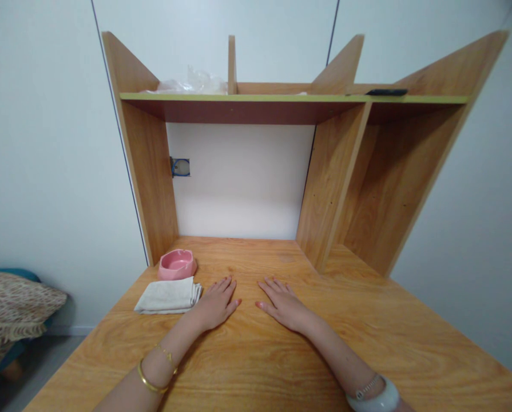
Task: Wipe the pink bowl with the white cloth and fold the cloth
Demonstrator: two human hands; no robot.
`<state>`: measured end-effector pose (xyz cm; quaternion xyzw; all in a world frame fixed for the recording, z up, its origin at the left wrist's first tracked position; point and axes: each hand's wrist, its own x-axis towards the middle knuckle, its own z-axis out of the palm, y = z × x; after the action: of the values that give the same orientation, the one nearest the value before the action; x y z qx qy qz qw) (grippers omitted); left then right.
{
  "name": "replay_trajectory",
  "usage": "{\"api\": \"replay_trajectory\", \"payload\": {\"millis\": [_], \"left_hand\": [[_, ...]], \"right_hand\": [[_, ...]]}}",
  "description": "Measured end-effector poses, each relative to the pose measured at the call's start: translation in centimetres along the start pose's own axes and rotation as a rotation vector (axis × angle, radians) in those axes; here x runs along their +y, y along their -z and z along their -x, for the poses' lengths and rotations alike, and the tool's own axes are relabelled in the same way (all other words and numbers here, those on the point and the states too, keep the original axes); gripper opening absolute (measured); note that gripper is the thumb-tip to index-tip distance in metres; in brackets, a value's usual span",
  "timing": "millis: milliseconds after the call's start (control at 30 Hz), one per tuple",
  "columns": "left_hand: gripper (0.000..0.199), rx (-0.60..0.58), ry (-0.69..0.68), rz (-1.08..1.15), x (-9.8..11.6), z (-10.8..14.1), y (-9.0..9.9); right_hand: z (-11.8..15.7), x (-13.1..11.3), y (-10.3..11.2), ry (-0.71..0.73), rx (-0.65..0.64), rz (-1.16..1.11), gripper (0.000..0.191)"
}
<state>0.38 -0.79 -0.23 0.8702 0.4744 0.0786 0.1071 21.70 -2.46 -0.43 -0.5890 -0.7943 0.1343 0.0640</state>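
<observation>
My left hand (pixel 216 302) lies flat on the wooden desk (pixel 256 360), fingers stretched out and holding nothing. Just left of it is a folded grey-white cloth (pixel 166 296), close beside my wrist and fingers. A pink angular bowl (pixel 177 264) sits behind the cloth, near the left side panel; I see nothing in it. My right hand (pixel 284 304) also rests palm down on the desk, with fingers spread and no object under or near it. A gap of bare wood lies between the two hands.
A wooden shelf unit (pixel 256 98) stands along the desk's back, with upright panels. On its top lie a crumpled clear plastic bag (pixel 193 83) and a flat black object (pixel 387 92). An open wall box (pixel 181 167) shows blue wire. A patterned fringed throw (pixel 18 303) is at far left.
</observation>
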Motion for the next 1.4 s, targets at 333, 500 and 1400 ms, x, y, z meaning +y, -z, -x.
{"api": "replay_trajectory", "payload": {"millis": [333, 500, 1400], "left_hand": [[0.06, 0.016, -0.002, 0.054, 0.0, 0.1, 0.1], [0.058, 0.028, -0.012, 0.045, 0.1, 0.2, 0.3], [0.037, 1.033, 0.596, 0.342, -7.8, -0.8, 5.1]], "right_hand": [[-0.2, 0.2, -0.2, 0.003, 0.009, 0.0, 0.073], [-0.1, 0.2, -0.2, 0.004, 0.009, -0.004, 0.073], [0.0, -0.1, 0.1, -0.003, -0.005, -0.001, 0.074]]}}
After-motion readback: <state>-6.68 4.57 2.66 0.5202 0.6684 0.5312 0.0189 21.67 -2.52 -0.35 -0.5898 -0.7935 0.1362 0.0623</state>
